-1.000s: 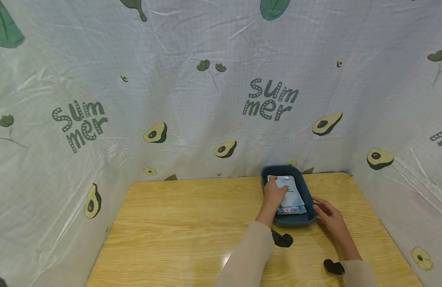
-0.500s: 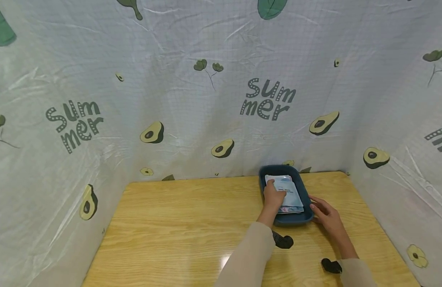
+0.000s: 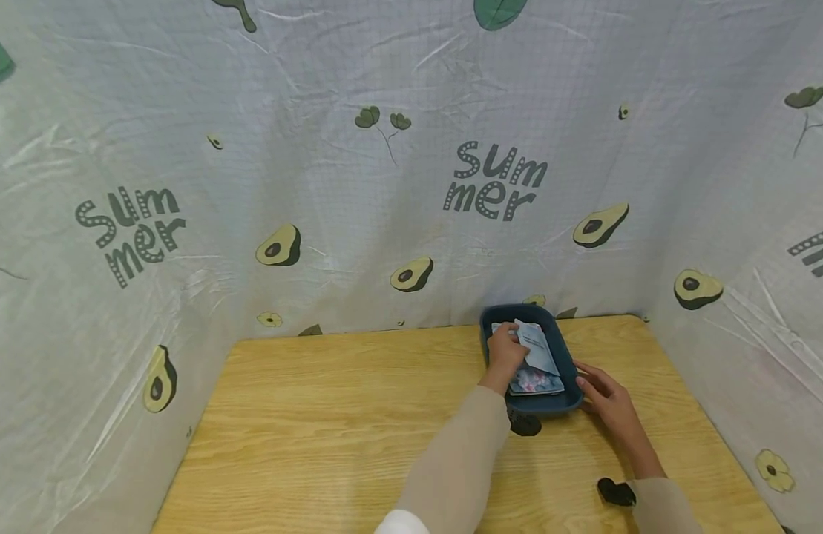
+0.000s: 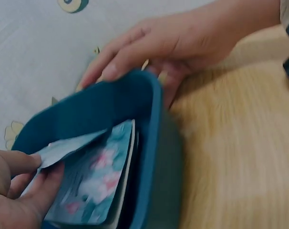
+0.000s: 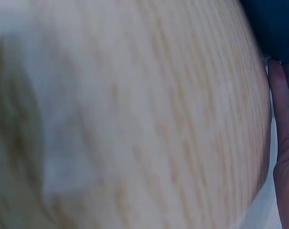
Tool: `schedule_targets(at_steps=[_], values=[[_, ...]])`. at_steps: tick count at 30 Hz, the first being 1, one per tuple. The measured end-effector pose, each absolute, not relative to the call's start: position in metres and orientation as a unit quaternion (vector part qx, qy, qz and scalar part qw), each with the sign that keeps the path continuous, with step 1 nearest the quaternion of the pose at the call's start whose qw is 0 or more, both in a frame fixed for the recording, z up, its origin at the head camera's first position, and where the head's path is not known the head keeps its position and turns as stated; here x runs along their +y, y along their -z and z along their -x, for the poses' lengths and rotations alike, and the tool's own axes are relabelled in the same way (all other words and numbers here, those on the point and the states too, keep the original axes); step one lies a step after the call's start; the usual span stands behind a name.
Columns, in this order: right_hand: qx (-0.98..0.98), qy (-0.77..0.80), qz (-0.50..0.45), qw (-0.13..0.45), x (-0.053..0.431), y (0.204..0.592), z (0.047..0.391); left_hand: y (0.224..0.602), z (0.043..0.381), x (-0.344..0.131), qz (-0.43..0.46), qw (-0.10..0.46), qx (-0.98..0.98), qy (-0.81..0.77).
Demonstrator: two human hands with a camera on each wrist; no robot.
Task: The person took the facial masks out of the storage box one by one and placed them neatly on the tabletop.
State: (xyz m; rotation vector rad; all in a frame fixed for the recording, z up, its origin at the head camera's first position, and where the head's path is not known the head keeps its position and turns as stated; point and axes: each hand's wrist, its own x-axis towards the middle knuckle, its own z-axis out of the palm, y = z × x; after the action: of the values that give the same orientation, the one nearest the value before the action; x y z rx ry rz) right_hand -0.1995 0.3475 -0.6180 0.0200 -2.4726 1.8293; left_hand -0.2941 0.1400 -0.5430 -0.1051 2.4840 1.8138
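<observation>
A dark blue plastic basin stands at the back right of the table. Inside lies a notebook with a floral cover, its pale page edges showing in the left wrist view. On top, a thin light blue packet with small print is tilted up off the floral cover. My left hand reaches into the basin and pinches the packet's edge between thumb and fingers. Outside, at the basin's right side, my right hand rests with extended fingers touching the wall and rim.
The wooden table extends left and in front of the basin. A white sheet printed with avocados hangs behind and along both sides. Black wrist pieces sit at the sleeves.
My left hand has pulled one side of the light blue packet up, exposing more of the floral notebook. The right hand stays at the basin's side. The head view has shifted slightly.
</observation>
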Motion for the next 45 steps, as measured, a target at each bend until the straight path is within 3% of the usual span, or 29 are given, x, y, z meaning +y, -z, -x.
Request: schedule_targets(at_steps=[8,18,45], values=[[-0.802,-0.597,-0.007,0.035,0.348,0.619,0.201,0.539,0.314,0.126,0.001,0.127,0.816,-0.564],[-0.799,-0.600,-0.009,0.039,0.350,0.625,0.202,0.535,0.322,0.118,-0.053,0.140,0.840,-0.522],[-0.793,-0.607,-0.016,0.049,0.349,0.626,0.203,0.532,0.331,0.076,-0.074,0.075,0.755,-0.647]])
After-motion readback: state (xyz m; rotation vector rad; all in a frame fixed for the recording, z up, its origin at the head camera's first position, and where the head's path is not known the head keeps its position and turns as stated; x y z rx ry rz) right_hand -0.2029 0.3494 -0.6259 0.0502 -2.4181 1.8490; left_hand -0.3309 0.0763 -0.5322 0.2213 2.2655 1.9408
